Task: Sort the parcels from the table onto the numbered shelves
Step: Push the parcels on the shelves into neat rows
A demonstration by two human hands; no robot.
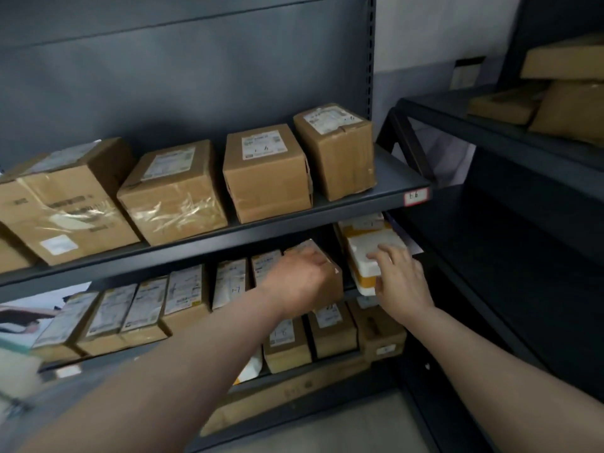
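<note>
My left hand grips a brown cardboard parcel at the right end of a row of upright labelled parcels on the middle shelf. To its right, my right hand rests with spread fingers on a white and yellow padded parcel that lies tilted at the shelf's right end. Above, the upper shelf carries several brown boxes; one shows a handwritten number on its label. A small tag marks that shelf's right end.
A lower shelf holds more brown parcels and a white bag. A second dark rack stands at the right with flat cardboard parcels on its top level. The pale floor shows below.
</note>
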